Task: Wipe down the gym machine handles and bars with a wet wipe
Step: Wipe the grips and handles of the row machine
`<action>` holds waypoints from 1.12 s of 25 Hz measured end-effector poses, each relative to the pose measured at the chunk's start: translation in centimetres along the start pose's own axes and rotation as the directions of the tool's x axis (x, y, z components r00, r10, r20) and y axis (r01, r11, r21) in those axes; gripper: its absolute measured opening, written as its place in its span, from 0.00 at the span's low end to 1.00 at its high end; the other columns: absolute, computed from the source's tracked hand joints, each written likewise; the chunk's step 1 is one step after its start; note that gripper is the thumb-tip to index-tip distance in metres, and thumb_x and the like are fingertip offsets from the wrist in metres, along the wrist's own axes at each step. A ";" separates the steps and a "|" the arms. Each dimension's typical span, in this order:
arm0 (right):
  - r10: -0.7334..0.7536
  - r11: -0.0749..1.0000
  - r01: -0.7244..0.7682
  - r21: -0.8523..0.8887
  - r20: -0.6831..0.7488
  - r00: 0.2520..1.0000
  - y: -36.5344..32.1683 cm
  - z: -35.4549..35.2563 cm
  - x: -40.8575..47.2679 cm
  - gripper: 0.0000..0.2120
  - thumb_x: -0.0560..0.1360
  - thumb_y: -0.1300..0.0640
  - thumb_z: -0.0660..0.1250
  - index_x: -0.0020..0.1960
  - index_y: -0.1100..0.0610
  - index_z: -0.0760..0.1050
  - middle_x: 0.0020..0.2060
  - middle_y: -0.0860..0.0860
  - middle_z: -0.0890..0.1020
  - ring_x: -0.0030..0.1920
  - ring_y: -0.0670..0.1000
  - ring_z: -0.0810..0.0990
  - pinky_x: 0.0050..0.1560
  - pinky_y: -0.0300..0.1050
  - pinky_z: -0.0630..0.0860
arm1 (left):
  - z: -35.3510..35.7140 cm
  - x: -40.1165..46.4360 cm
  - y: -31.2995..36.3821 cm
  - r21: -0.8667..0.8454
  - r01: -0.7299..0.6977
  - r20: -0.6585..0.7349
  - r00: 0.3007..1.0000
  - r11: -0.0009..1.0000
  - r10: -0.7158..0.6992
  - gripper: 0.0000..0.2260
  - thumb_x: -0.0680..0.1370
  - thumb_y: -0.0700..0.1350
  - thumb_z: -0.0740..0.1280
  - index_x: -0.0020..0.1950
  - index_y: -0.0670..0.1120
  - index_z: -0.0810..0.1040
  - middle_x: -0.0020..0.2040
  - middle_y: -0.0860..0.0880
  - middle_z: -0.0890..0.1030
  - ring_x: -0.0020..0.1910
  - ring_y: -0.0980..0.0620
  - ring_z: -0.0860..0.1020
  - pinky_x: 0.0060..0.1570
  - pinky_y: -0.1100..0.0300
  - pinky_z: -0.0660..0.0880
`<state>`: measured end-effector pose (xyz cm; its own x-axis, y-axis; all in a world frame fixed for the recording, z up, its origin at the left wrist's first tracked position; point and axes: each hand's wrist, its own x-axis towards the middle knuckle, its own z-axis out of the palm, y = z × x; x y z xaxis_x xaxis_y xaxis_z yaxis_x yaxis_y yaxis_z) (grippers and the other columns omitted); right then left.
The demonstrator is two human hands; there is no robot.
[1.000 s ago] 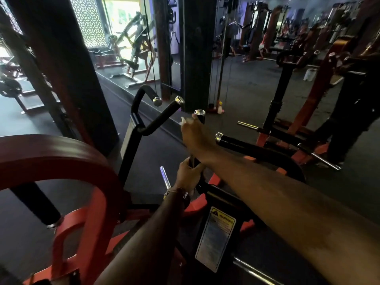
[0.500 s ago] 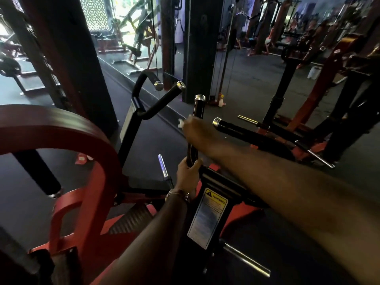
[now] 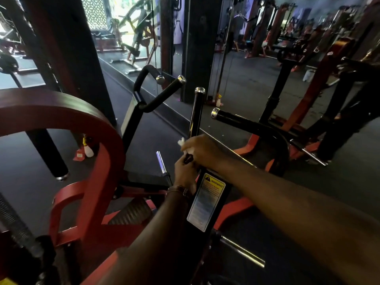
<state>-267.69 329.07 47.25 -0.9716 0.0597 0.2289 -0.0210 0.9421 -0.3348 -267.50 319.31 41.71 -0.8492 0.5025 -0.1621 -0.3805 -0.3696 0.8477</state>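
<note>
A warning label [image 3: 206, 201], a spray bottle [image 3: 218, 101] by the mirror [image 3: 127, 27]

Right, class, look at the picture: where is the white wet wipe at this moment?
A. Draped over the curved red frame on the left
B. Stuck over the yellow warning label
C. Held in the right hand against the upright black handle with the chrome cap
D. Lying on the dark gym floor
C: the white wet wipe bunches under the right hand, wrapped round the upright black handle.
</note>
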 end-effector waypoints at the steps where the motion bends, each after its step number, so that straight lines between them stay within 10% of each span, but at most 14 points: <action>1: 0.059 0.984 -0.046 0.170 -0.069 0.996 -0.1 -0.8 -0.7 0.13 0.77 0.65 0.67 0.59 0.58 0.81 0.53 0.53 0.83 0.49 0.47 0.81 0.49 0.32 0.76 | 0.0 -0.1 -0.2 -0.011 -0.039 -0.044 0.998 0.999 0.038 0.10 0.80 0.33 0.63 0.58 0.39 0.80 0.47 0.43 0.84 0.44 0.49 0.83 0.44 0.58 0.80; 4: 0.352 0.808 -0.212 0.550 -0.163 0.922 -1.0 -2.1 -2.7 0.24 0.73 0.70 0.68 0.68 0.59 0.73 0.55 0.49 0.79 0.50 0.45 0.78 0.43 0.22 0.72 | 0.4 -0.5 -0.3 -0.013 -0.204 -0.219 0.956 0.979 0.196 0.10 0.82 0.40 0.65 0.60 0.40 0.81 0.49 0.46 0.84 0.46 0.54 0.82 0.45 0.61 0.79; 8: 0.554 -0.032 -0.187 0.982 0.174 0.814 -1.4 -2.7 -5.8 0.13 0.77 0.72 0.62 0.56 0.61 0.78 0.50 0.59 0.83 0.49 0.56 0.84 0.44 0.44 0.81 | 2.0 -2.2 -0.1 -0.013 -0.217 -0.169 0.963 0.976 0.212 0.11 0.82 0.43 0.65 0.59 0.39 0.81 0.51 0.42 0.85 0.48 0.50 0.83 0.49 0.57 0.80; 10: 0.610 -0.174 -0.111 0.979 0.195 0.768 -0.8 -2.8 -7.2 0.16 0.77 0.73 0.60 0.60 0.61 0.77 0.51 0.59 0.83 0.49 0.55 0.84 0.44 0.44 0.81 | 2.7 -2.8 -0.5 -0.022 -0.189 -0.111 0.976 0.982 0.185 0.11 0.81 0.45 0.67 0.57 0.39 0.82 0.52 0.39 0.84 0.50 0.45 0.83 0.51 0.51 0.79; 21: 0.678 0.215 -0.157 0.964 -0.031 0.735 0.6 -9.0 -26.6 0.22 0.66 0.79 0.68 0.57 0.65 0.79 0.52 0.66 0.82 0.49 0.61 0.83 0.50 0.55 0.80 | 11.9 -13.8 -6.0 -0.024 -0.013 0.144 0.989 1.000 0.017 0.10 0.77 0.33 0.68 0.57 0.33 0.80 0.53 0.34 0.83 0.48 0.42 0.83 0.45 0.55 0.81; 28: 0.942 0.121 -0.020 0.992 -0.109 0.317 -0.9 -12.8 -49.7 0.14 0.75 0.69 0.70 0.60 0.67 0.78 0.54 0.62 0.84 0.53 0.59 0.84 0.53 0.50 0.83 | 21.2 -29.8 -16.5 0.110 0.212 0.428 0.872 0.971 -0.238 0.09 0.75 0.31 0.70 0.55 0.32 0.80 0.48 0.36 0.82 0.46 0.44 0.81 0.48 0.54 0.78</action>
<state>-216.40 329.52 47.89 -0.3020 0.9425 -0.1435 -0.2170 -0.2145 -0.9523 -228.19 327.03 43.22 -0.4928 0.8608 -0.1270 -0.5091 -0.1669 0.8444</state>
